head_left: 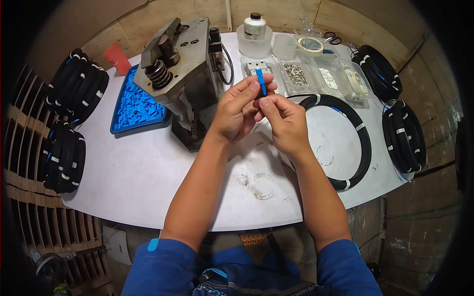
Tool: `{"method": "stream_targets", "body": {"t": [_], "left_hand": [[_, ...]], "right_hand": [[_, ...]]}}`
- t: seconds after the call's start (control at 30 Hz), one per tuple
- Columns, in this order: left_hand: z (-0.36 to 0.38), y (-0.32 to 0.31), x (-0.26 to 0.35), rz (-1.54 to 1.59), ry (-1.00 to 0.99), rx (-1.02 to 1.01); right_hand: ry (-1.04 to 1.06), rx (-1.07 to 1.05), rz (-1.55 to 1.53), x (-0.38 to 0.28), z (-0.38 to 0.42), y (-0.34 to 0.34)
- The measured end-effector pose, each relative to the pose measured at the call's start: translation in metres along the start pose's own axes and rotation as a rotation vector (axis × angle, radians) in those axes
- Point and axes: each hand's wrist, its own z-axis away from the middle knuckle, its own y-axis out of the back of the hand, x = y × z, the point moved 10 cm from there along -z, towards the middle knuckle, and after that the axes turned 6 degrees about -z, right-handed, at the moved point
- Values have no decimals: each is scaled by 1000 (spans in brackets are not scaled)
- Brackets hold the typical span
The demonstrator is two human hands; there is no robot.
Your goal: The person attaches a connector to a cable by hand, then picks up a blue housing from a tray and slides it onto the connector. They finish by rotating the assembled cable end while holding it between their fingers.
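A blue fibre-optic connector stands almost upright above the middle of the table. My left hand grips it between thumb and fingertips. Just below, my right hand is closed, its thumb and forefinger pinched at the connector's narrow lower end. The cable inside that pinch is mostly hidden by the fingers. A coil of black cable, bound with white tape bands, lies flat beside and behind my right hand.
Left of my hands stands a heavy metal press. A blue tray holds many small blue parts. Clear boxes of metal pieces, a white bottle and scissors sit at the back. More cable coils line the table's sides.
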Motion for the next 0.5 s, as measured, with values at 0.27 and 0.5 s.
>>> {"method": "stream_targets", "body": {"t": [0.27,0.5], "left_hand": [[-2,-1,-3,-6,19,-26],[0,1,-3,-47,32,-1]], "right_hand": [[-16,-9,-3,3,0,0],[-48,-28,-20,4,1,-2]]}}
